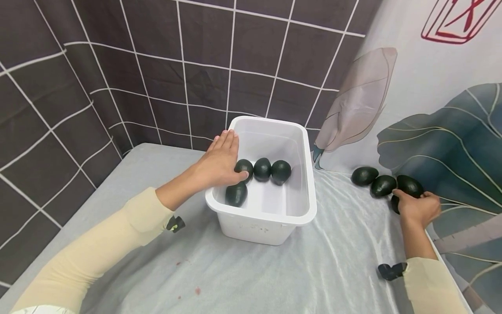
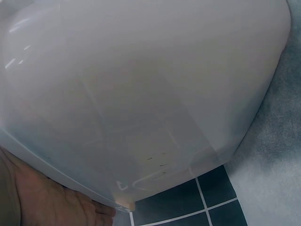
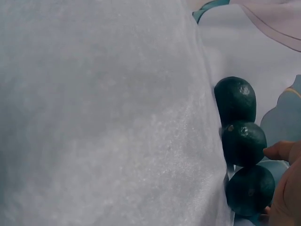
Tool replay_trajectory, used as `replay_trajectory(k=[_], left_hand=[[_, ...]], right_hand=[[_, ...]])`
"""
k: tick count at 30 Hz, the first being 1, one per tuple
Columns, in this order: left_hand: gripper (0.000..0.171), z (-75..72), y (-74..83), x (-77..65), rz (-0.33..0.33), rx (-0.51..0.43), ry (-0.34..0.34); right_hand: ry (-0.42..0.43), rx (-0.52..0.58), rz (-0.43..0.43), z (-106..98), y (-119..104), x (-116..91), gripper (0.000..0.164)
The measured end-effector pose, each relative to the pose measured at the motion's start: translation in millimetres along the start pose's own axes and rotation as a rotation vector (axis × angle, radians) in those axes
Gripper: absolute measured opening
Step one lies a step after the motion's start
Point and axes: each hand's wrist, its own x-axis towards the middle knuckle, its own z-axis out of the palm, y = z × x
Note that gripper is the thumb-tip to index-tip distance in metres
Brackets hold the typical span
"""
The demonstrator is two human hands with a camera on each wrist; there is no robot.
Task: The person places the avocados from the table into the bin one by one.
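Observation:
A white plastic tub (image 1: 260, 229) stands on the cloth-covered table, with several dark green avocados (image 1: 281, 171) on its floor toward the near and left sides. My left hand (image 1: 219, 163) rests over the tub's left rim with straight fingers, its thumb over an avocado. In the left wrist view the palm (image 2: 51, 202) lies against the rim. On the right, my right hand (image 1: 421, 208) is at a cluster of avocados (image 1: 364, 175). Its thumb and fingers bend round the nearest avocado (image 3: 250, 190), which the hand partly hides; the thumb tip also meets the neighbouring avocado (image 3: 243, 143).
A dark tiled-pattern curtain (image 1: 204, 56) hangs behind the tub and at the left. A flower-patterned white curtain (image 1: 435, 87) borders the right edge, close behind the avocado cluster. Wrinkled grey cloth (image 1: 337, 244) covers the table between tub and cluster.

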Motion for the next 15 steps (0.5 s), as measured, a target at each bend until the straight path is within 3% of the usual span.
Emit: replay_trajectory(k=[15], left_hand=[[0.115,-1.2,0.2,-1.1,0.001,-0.01,-0.004]], right_hand=[[-0.031,-0.055,0.02,-2.2,9.2,-2.2,0.089]])
